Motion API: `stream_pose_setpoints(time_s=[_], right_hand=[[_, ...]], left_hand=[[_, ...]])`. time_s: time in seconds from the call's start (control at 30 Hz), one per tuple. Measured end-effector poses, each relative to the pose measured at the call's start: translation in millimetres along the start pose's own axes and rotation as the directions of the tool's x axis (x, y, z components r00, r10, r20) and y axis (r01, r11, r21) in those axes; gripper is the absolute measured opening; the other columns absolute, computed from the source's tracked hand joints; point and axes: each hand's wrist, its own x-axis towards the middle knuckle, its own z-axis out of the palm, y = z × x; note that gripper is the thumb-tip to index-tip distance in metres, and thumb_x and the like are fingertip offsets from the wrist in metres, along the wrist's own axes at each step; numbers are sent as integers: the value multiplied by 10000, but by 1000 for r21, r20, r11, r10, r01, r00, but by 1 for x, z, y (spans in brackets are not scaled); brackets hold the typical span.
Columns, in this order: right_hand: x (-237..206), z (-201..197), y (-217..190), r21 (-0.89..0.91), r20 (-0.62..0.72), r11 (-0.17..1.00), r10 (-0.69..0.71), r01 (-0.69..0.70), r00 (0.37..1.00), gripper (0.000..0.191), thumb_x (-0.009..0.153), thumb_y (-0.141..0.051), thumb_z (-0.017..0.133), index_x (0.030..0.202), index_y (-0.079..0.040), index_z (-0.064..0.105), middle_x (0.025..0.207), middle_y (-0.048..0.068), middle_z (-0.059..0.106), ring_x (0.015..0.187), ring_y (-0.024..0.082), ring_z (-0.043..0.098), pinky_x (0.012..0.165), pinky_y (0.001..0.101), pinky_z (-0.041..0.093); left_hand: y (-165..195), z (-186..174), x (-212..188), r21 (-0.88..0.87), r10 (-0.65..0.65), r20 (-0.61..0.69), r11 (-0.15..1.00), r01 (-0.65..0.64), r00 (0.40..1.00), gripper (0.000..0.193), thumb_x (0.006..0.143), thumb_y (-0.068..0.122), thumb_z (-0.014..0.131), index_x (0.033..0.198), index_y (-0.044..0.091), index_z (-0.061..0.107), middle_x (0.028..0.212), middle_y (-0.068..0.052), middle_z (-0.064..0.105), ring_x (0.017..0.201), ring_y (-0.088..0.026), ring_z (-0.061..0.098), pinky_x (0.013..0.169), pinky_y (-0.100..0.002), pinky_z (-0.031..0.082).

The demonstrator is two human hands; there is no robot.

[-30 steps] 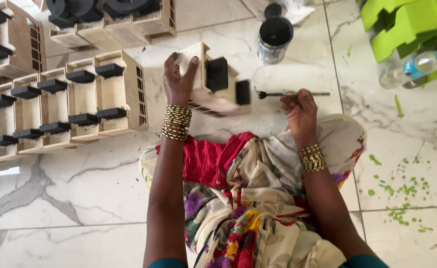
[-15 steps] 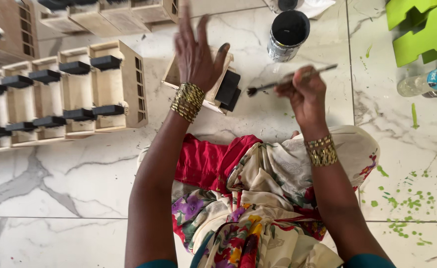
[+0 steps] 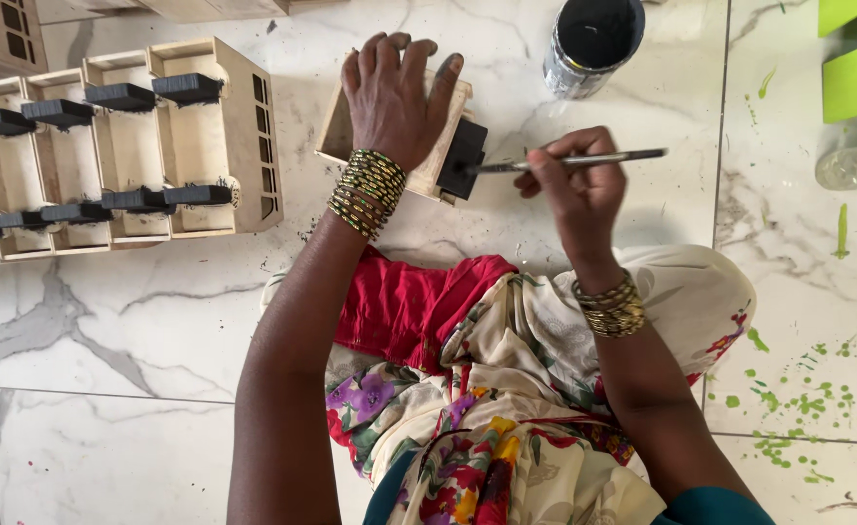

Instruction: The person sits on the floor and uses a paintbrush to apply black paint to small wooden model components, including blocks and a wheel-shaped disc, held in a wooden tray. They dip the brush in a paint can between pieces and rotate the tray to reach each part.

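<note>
— What is the left hand [image 3: 396,95] doing?
— It lies palm down on the small pale wooden box [image 3: 350,131] on the marble floor [image 3: 137,321], fingers spread over its top.

— And the right hand [image 3: 572,185]?
— Its fingers pinch a thin dark-handled paintbrush [image 3: 584,159], the tip touching the black block [image 3: 463,156] on the box's right end.

— Anything nearby?
— A black paint tin [image 3: 592,44] stands farther off to the right, and a row of similar wooden boxes with black blocks [image 3: 127,146] lies to the left.

Box [image 3: 428,165]: top middle, under the left hand [image 3: 394,92].
Brush [image 3: 584,158]: in the right hand [image 3: 574,190], right of the box.
Can [image 3: 592,44]: above the brush.
Row of boxes [image 3: 127,156]: far left, on the floor [image 3: 137,331].
</note>
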Motion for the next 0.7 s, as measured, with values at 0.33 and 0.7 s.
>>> stream_pose_setpoints(time_s=[0.33,0.7], right_hand=[[5,15,10,-160,-42,980,-124,116,991,179,1067,-20,697,1055,-23,518,877,133,673,766,164,733,669,273,633],[11,20,23,-113,-21,991,-79,76,997,156,1063,-35,663,1023,-29,512,831,125,691,724,159,753,630,260,662]], left_hand=[[-1,5,-2,5,-9,-10,1000,9,1000,403,1045,479,640,1177,100,678,1192,-140,598,1250,-323,488,1098,-593,297],[1,2,-1,17,-22,17,1000,22,1000,412,1051,483,620,1181,96,676,1188,-143,601,1265,-334,485,1114,-611,285]])
